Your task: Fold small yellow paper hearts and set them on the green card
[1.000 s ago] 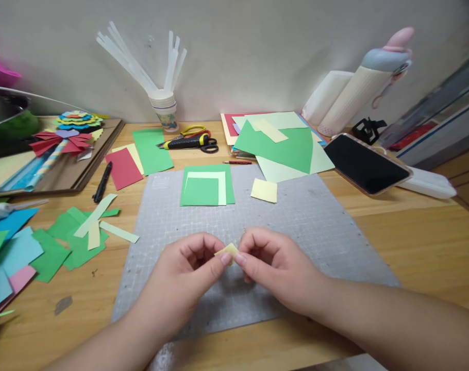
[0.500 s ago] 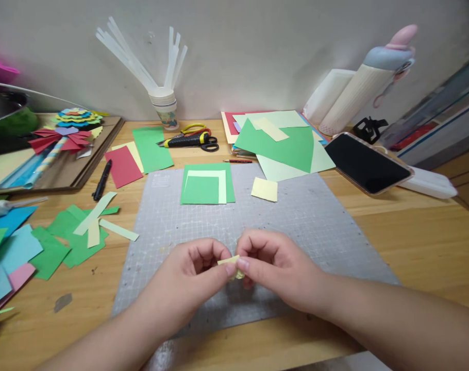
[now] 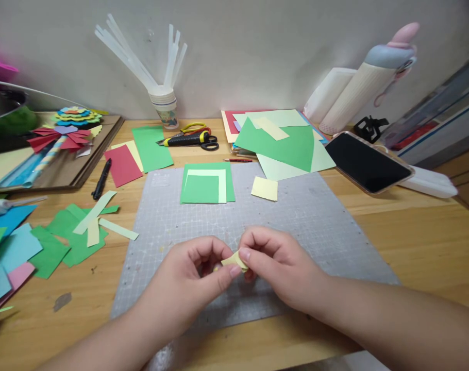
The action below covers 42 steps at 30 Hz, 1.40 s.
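While left hand [image 3: 188, 281], right hand [image 3: 279, 268] pinch creased yellow paper [image 3: 235, 260] | gridded mat [image 3: 319, 216]

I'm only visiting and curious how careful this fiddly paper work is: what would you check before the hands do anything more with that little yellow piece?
1. Grip: left hand and right hand both pinch the small yellow piece at the fingertips: ok.
2. Place: the hands are over the cutting mat: ok.
3. Shape of the piece: mostly hidden by the fingers: cannot tell.
4. Yellow square lies flat on the mat, apart from the hands: ok.
5. Scissors lie beyond the mat, away from both hands: ok.
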Each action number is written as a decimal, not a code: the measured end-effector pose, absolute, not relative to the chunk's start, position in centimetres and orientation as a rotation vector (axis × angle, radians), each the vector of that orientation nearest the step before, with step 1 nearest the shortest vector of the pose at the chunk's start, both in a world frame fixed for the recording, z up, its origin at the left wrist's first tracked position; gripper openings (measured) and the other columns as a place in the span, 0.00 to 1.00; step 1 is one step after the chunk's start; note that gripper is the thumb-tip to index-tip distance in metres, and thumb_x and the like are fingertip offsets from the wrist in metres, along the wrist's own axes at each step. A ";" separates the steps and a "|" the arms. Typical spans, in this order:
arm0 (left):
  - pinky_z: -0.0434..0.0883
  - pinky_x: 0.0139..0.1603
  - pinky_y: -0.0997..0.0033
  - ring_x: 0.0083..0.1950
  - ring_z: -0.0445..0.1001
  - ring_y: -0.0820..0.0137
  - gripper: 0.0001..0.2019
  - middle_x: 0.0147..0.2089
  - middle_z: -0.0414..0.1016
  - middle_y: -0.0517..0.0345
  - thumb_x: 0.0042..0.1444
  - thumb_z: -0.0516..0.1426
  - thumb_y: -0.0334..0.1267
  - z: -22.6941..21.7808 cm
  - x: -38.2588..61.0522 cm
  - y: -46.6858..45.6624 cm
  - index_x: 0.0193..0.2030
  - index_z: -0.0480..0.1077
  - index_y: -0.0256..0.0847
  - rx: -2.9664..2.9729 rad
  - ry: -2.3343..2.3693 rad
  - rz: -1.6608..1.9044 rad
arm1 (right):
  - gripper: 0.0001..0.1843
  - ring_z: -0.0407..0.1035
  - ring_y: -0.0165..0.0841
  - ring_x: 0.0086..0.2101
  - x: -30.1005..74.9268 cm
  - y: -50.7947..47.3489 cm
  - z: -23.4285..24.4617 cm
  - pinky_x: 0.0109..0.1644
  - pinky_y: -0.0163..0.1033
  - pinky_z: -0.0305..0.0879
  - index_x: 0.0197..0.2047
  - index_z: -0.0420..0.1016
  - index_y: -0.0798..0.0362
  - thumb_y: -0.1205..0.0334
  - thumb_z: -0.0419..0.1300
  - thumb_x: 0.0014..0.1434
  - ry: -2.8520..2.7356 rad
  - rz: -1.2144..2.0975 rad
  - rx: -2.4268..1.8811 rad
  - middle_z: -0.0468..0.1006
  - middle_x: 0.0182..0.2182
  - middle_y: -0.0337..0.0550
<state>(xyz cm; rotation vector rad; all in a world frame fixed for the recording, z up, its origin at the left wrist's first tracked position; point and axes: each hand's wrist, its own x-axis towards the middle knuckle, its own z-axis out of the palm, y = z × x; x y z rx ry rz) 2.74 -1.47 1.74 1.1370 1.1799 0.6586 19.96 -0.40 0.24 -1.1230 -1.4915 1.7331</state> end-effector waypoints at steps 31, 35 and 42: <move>0.56 0.28 0.76 0.25 0.58 0.76 0.13 0.21 0.65 0.65 0.48 0.62 0.44 1.7 2.2 -1.2 0.25 0.67 0.38 0.935 1.066 0.570 | 0.17 0.63 0.25 0.22 20.1 0.0 0.3 0.29 0.34 0.61 0.26 0.65 0.54 0.50 0.60 0.55 -1.274 2.148 -0.877 0.66 0.19 0.33; 0.55 0.28 0.76 0.25 0.58 0.76 0.14 0.22 0.65 0.65 0.48 0.63 0.46 1.6 2.1 -1.2 0.26 0.67 0.38 0.937 1.082 0.536 | 0.15 0.62 0.24 0.20 20.0 0.1 0.2 0.28 0.33 0.61 0.26 0.65 0.54 0.53 0.60 0.55 -1.246 2.174 -0.890 0.66 0.18 0.32; 0.56 0.28 0.77 0.25 0.58 0.78 0.14 0.22 0.64 0.66 0.48 0.64 0.45 1.7 2.4 -1.0 0.25 0.68 0.37 0.926 1.088 0.610 | 0.12 0.61 0.24 0.19 19.9 0.2 0.2 0.27 0.32 0.61 0.24 0.64 0.54 0.58 0.58 0.57 -1.249 2.039 -1.037 0.65 0.17 0.32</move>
